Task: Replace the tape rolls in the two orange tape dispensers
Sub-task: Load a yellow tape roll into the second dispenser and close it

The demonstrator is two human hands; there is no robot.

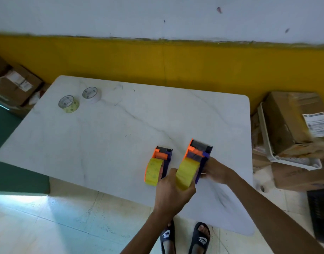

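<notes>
A white marble-patterned table (106,136) fills the middle of the view, set against a yellow and white wall, with cardboard boxes (293,123) stacked on the floor to its right and more at far left. Near the table's front right edge are the two orange tape dispensers. The left dispenser (158,165) lies on the table by itself with a full yellow roll seated in it, just beside the right dispenser (196,162), which both hands are working on. The right hand (217,171) grips the purple side plate of that dispenser and steadies it, while the left hand (173,193) is closed around the yellow tape roll (186,174) sitting at the hub. At the far left corner, well apart from the work, lie two nearly spent rolls (68,104), one yellowish and one whitish (91,94), which look like the ones taken out. Judging by this, the job is close to done and the step in hand is seating the second roll. To do it well, the right hand should keep the frame still while the left presses the roll squarely onto the hub until it sits flush, with the free end facing the roller and blade at the front. Whether the tape end is threaded yet cannot be told from here.
</notes>
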